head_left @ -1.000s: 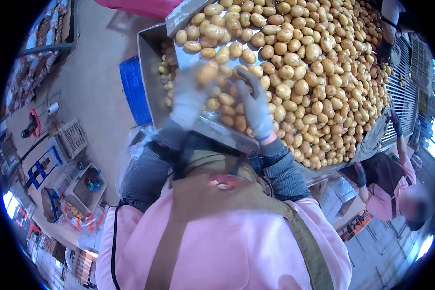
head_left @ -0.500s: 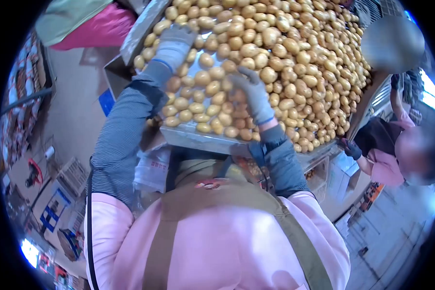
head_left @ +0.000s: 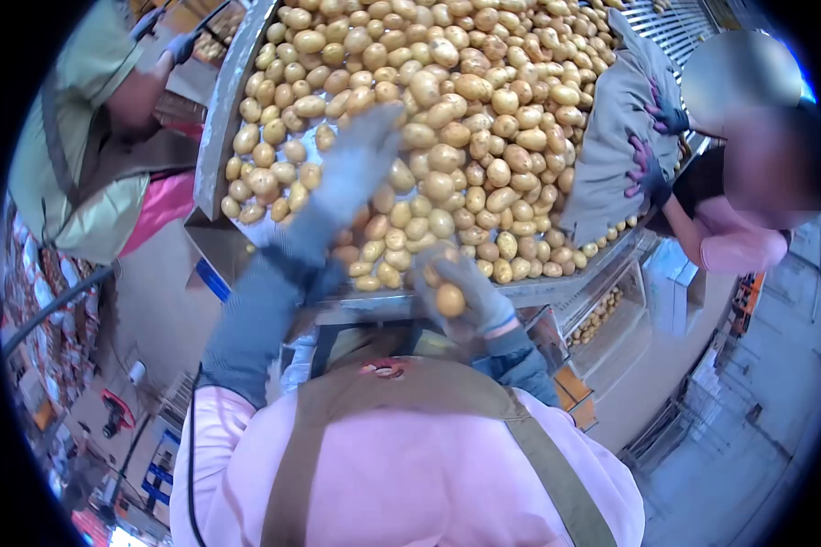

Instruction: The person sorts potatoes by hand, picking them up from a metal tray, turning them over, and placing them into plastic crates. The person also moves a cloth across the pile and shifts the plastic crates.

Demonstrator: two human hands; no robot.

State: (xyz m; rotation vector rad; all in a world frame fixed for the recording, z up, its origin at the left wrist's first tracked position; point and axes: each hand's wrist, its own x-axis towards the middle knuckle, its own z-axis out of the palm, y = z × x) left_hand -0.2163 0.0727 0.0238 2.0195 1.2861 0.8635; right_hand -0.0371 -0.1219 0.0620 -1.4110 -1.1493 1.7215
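Note:
A broad metal sorting table (head_left: 212, 155) is heaped with yellow-brown potatoes (head_left: 511, 137). My left hand (head_left: 363, 157), in a grey glove, reaches over the potatoes at the middle left; motion smears its fingers. By the near edge, my gloved right hand (head_left: 470, 294) is closed around a potato (head_left: 450, 300), which shows between the fingers and thumb. More potatoes lie just beyond this hand, along the metal lip.
Across on the right, a person's two dark-gloved hands (head_left: 649, 173) press on a grey cloth (head_left: 616, 128) spread over potatoes. Another person (head_left: 91, 137) stands at the left. A crate of potatoes (head_left: 597, 314) sits below the table's right side.
My right hand has come back to the near edge with a potato in it. My left hand has shifted right and nearer. The grey cloth now covers potatoes at the right.

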